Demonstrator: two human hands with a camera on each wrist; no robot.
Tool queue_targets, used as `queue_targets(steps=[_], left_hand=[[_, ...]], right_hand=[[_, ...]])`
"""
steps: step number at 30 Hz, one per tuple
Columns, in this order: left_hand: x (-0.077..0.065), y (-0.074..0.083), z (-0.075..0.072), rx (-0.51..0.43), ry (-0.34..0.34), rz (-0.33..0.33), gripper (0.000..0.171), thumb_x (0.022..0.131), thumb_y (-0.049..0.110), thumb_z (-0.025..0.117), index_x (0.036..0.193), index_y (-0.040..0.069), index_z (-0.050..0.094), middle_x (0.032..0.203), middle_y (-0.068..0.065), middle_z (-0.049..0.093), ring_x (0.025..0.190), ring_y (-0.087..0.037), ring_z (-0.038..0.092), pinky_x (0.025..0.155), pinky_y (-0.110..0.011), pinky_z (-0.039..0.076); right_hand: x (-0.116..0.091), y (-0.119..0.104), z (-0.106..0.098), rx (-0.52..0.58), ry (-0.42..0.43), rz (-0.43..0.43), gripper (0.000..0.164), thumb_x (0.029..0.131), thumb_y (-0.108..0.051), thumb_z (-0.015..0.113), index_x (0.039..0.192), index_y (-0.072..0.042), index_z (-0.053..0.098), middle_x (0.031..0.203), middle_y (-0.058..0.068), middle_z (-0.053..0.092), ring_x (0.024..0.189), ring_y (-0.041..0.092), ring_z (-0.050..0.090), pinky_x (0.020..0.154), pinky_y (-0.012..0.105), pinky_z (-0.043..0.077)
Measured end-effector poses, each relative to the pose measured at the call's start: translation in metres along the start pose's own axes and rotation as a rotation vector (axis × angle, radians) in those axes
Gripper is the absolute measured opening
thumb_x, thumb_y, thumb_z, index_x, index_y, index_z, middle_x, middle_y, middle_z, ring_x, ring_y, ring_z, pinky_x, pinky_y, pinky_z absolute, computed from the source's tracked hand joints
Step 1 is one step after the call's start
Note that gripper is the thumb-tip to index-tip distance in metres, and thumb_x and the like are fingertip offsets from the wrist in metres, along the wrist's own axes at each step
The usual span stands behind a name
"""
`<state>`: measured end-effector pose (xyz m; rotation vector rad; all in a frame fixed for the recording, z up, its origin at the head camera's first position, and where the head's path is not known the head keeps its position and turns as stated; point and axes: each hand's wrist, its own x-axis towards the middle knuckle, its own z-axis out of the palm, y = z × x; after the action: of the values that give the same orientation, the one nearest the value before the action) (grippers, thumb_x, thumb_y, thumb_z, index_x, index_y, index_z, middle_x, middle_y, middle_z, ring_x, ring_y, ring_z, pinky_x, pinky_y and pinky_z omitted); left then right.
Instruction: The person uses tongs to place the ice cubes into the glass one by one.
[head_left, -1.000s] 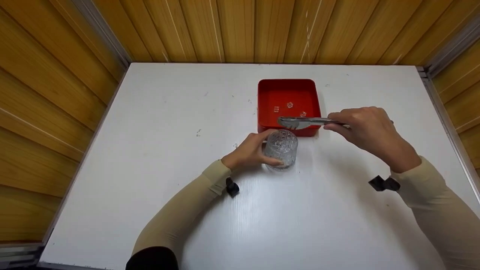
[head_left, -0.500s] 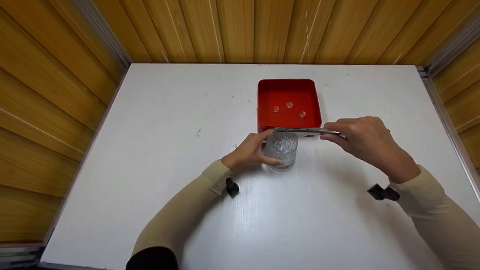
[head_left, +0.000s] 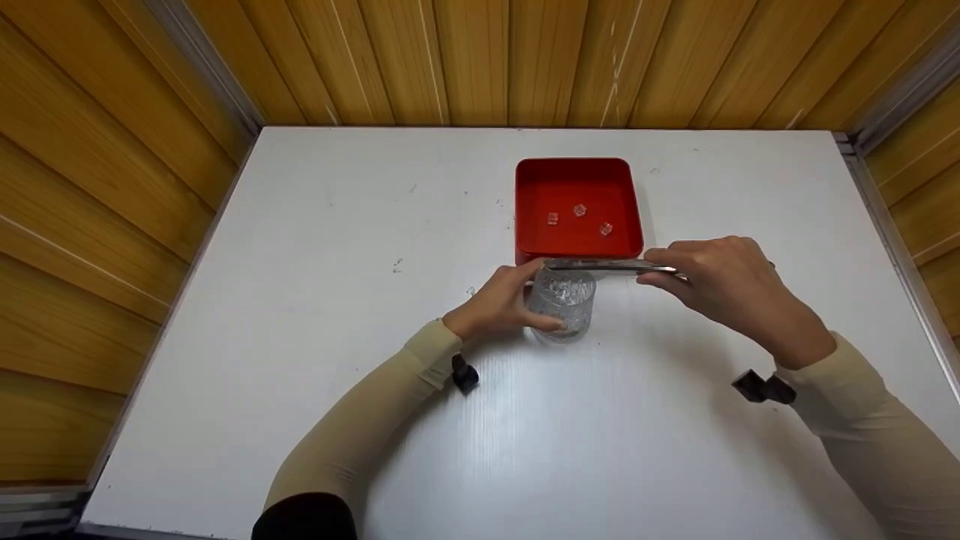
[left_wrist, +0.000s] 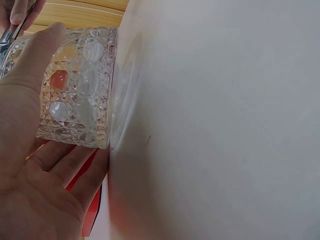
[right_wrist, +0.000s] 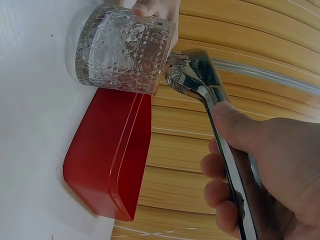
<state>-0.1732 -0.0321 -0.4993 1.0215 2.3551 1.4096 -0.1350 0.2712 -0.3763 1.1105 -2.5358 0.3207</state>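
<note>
A clear cut-glass tumbler stands on the white table, its patterned wall filling the left wrist view. My left hand grips it from the left, thumb on the near side and fingers round the far side. My right hand holds metal serving tongs level, and their head lies right at the glass's rim. Clear pieces show inside the glass, though textured walls blur them. Behind the glass sits a red square box with a few small clear cubes on its floor.
The white tabletop carries small dark marks. Wood-panelled walls rise behind it and at both sides. The red box's front wall stands close behind the glass.
The tongs have come down and toward me, from over the red box's front edge to the glass's rim, and turned edge-on. The left hand and glass have stayed put.
</note>
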Motion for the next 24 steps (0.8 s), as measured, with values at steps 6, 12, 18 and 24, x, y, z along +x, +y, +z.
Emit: queue_targets(steps=[6, 12, 18, 24], left_hand=[[0.0003, 0.0003, -0.0003, 0.017, 0.003, -0.014, 0.075, 0.076, 0.032, 0.093, 0.139, 0.014, 0.056, 0.121, 0.002, 0.071, 0.112, -0.008, 0.064, 0.099, -0.022, 0.050], [0.0000, 0.0007, -0.0004, 0.023, 0.001, -0.026, 0.075, 0.076, 0.033, 0.093, 0.139, 0.014, 0.056, 0.122, 0.002, 0.071, 0.112, -0.007, 0.064, 0.099, -0.022, 0.050], [-0.0002, 0.0014, 0.0001, 0.025, 0.003, -0.039, 0.072, 0.076, 0.034, 0.093, 0.136, 0.014, 0.057, 0.119, 0.003, 0.072, 0.108, -0.006, 0.065, 0.096, -0.021, 0.051], [0.0010, 0.0021, -0.0008, 0.036, 0.000, -0.038, 0.084, 0.075, 0.034, 0.094, 0.144, 0.011, 0.052, 0.124, -0.001, 0.070, 0.113, -0.008, 0.064, 0.100, -0.021, 0.049]], right_hand=[[0.0006, -0.0007, -0.0004, 0.031, -0.008, 0.019, 0.029, 0.080, -0.018, 0.090, 0.105, -0.012, 0.078, 0.074, 0.000, 0.070, 0.049, 0.008, 0.046, 0.042, 0.023, 0.032], [0.0011, -0.0012, 0.0010, 0.036, -0.021, 0.032, 0.033, 0.079, -0.019, 0.090, 0.110, -0.012, 0.078, 0.077, 0.002, 0.073, 0.050, 0.009, 0.049, 0.043, 0.024, 0.035], [0.0012, -0.0019, 0.0024, 0.028, -0.016, 0.024, 0.031, 0.080, -0.019, 0.089, 0.109, -0.012, 0.079, 0.077, 0.002, 0.073, 0.050, 0.009, 0.050, 0.043, 0.025, 0.036], [0.0049, 0.0002, 0.0007, 0.032, -0.011, 0.032, 0.029, 0.081, -0.019, 0.089, 0.107, -0.011, 0.079, 0.080, 0.003, 0.075, 0.051, 0.011, 0.054, 0.044, 0.025, 0.037]])
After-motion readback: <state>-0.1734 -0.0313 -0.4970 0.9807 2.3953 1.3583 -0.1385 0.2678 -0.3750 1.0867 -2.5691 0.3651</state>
